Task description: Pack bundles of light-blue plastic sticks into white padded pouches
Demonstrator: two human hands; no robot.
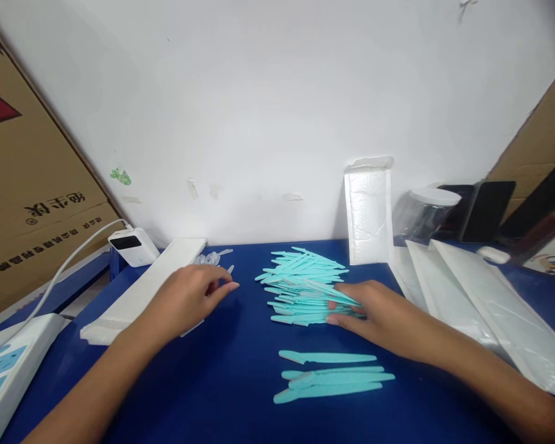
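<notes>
My right hand (pixel 374 311) has its thumb and fingers closed on a few teal eyebrow razors (pixel 330 291) at the right side of a loose pile. More of these razors (pixel 300 265) lie heaped behind and to the left of it. Closer to me, several teal razors (pixel 328 357) lie roughly side by side, handles toward the right. My left hand (pixel 192 296) hovers left of the pile with thumb and index finger brought together; anything between them is too small to make out. Just behind it sits a small heap of clear plastic pieces (pixel 210 258), partly covered by the hand.
A long white packet (pixel 166 265) lies under my left forearm, near a white device (pixel 132 246) with a cable and a power strip (pixel 9 370). White padded mailers (pixel 485 290) spread at right; another mailer (pixel 370 213) leans on the wall beside a clear jar (pixel 423 216).
</notes>
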